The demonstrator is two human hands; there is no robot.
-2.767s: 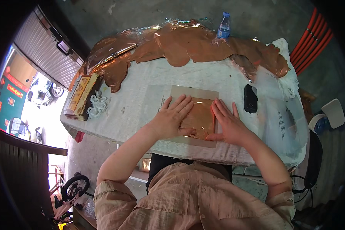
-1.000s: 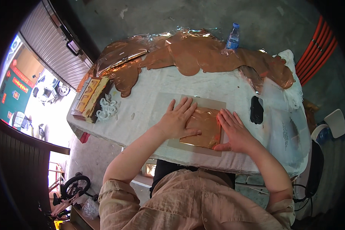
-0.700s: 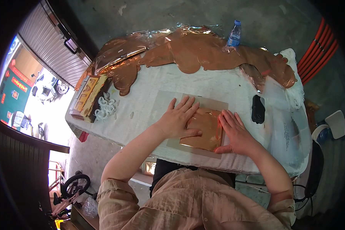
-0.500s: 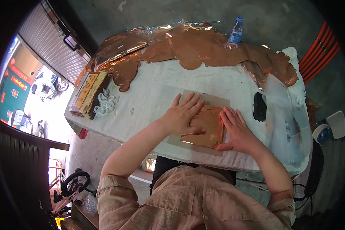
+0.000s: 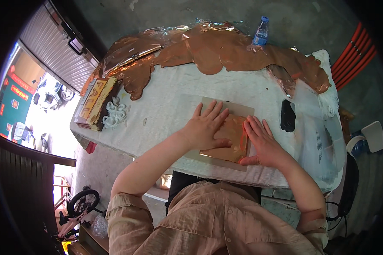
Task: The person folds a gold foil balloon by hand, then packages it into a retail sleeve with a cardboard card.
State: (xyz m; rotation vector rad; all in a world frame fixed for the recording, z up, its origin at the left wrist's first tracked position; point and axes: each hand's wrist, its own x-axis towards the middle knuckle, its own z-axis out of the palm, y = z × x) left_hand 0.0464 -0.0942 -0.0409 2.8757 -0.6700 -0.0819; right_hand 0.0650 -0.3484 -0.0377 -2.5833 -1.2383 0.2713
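Observation:
A shiny copper-coloured foil piece (image 5: 229, 142) lies on a flat grey board (image 5: 191, 159) near the front edge of the table. My left hand (image 5: 208, 127) is spread over the foil's left and upper side, fingers pointing away and thumb across its middle. Along the right edge of the foil rests my right hand (image 5: 261, 144), fingers stretched out and thumb at the near corner. An orange-red strip (image 5: 243, 138) shows beside its fingertips. Neither hand grips anything; both lie flat.
Large copper foil sheets (image 5: 208, 49) cover the table's far side, with a water bottle (image 5: 261, 32) among them. At left are stacked gold-coloured packs (image 5: 95, 104) and white rings (image 5: 115, 112). A black object (image 5: 287, 115) and clear plastic sheets (image 5: 321, 144) lie at right.
Both hands stay almost where they were. My left thumb has shifted slightly to the right over the foil, and the whole view has moved a little.

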